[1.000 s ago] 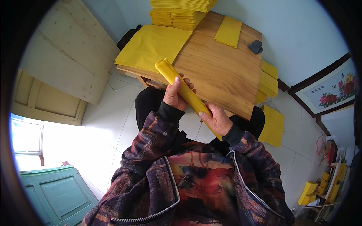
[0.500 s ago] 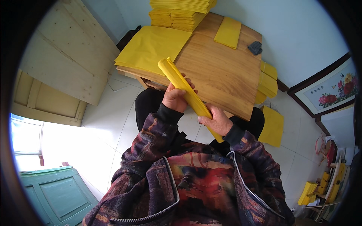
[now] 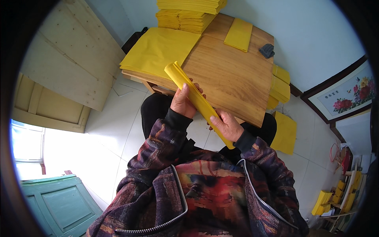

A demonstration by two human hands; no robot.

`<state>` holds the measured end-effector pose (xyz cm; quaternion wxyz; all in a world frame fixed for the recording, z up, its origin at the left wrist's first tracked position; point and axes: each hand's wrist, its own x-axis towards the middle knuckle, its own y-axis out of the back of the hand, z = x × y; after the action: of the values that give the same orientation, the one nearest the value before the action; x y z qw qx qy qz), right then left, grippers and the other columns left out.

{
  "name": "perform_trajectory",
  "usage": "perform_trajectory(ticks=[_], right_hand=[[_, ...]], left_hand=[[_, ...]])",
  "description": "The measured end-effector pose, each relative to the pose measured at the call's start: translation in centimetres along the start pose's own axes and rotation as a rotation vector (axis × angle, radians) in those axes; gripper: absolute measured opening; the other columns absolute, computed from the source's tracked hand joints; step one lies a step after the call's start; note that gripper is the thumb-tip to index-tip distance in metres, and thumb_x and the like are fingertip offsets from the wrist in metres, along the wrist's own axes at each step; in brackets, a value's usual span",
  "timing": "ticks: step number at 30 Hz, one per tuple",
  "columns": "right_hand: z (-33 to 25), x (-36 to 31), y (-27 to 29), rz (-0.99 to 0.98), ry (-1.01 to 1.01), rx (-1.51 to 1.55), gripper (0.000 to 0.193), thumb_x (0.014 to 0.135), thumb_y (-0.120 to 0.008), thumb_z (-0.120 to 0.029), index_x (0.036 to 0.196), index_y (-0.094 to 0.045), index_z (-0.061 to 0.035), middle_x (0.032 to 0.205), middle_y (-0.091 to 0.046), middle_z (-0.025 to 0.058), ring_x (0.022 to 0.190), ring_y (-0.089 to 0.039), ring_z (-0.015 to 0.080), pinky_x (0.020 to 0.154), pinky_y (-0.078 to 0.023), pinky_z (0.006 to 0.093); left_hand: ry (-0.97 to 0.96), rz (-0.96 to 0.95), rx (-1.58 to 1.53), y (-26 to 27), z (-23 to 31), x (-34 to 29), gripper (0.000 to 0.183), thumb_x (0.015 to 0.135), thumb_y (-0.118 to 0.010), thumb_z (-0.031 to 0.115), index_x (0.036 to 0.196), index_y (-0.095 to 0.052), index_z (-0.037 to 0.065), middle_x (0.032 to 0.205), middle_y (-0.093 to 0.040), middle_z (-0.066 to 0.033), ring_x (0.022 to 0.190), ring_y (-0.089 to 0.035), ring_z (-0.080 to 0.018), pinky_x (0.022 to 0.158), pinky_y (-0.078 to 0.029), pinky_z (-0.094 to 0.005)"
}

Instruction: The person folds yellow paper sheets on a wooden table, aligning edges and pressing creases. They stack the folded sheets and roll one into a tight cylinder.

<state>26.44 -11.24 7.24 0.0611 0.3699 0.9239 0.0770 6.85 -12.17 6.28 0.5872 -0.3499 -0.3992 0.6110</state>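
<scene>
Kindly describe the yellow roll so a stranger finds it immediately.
Near the wooden table are the person's left hand and right hand. Both hold the slanting yellow roll; unlike the flat yellow sheets on the table, it is curled lengthwise.

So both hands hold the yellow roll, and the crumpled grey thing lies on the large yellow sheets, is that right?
Not quite: the head view shows the crumpled grey thing directly on the wooden table, near its right edge. The left hand and right hand do hold the yellow roll.

pale blue wall [image 3: 312, 47] | white tiled floor [image 3: 128, 108] | wooden table [image 3: 233, 71] | bright window [image 3: 27, 142], left
</scene>
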Motion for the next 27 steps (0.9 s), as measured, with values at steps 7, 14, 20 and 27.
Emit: perform_trajectory(ticks=[7, 14, 20, 27], right_hand=[[-0.4, -0.1, 0.1, -0.025, -0.022, 0.038, 0.045, 0.1, -0.046, -0.04, 0.112, -0.053, 0.0026, 0.082, -0.058, 0.0056, 0.071, -0.059, 0.012, 0.065, -0.05, 0.0283], [1.0, 0.1, 0.5, -0.029, -0.107, 0.135, 0.047, 0.1, -0.043, -0.042, 0.095, -0.059, 0.0013, 0.073, -0.058, 0.0032, 0.066, -0.055, 0.0107, 0.061, -0.046, 0.0284], [1.9, 0.8, 2.0, -0.034, -0.095, -0.027, 0.04, 0.097, -0.048, -0.032, 0.082, -0.058, 0.0034, 0.064, -0.057, 0.0067, 0.062, -0.053, 0.0136, 0.058, -0.044, 0.0323], [0.5, 2.3, 3.4, 0.028, -0.108, -0.301, 0.025, 0.084, -0.055, -0.021, 0.076, -0.056, 0.0035, 0.067, -0.057, 0.0245, 0.059, -0.058, 0.0346, 0.055, -0.044, 0.0431]], left_hand=[[0.01, 0.01, 0.043, -0.3, 0.3, -0.2, 0.04, 0.084, -0.064, 0.013, 0.121, -0.049, 0.01, 0.103, -0.056, -0.008, 0.099, -0.056, -0.0242, 0.091, -0.046, -0.0455], [0.01, 0.024, 0.032, -0.2, 0.4, 0.0, 0.045, 0.077, -0.057, 0.0, 0.12, -0.048, 0.007, 0.105, -0.057, -0.0101, 0.101, -0.056, -0.0272, 0.092, -0.046, -0.0468], [0.035, 0.031, 0.024, 0.4, 0.2, -0.1, 0.039, 0.079, -0.056, 0.002, 0.118, -0.05, 0.004, 0.109, -0.061, -0.0107, 0.104, -0.057, -0.029, 0.096, -0.045, -0.0464], [0.05, 0.054, -0.011, 1.6, -1.2, 1.1, 0.035, 0.08, -0.058, 0.007, 0.114, -0.054, 0.006, 0.106, -0.062, -0.0099, 0.103, -0.058, -0.0292, 0.096, -0.044, -0.0476]])
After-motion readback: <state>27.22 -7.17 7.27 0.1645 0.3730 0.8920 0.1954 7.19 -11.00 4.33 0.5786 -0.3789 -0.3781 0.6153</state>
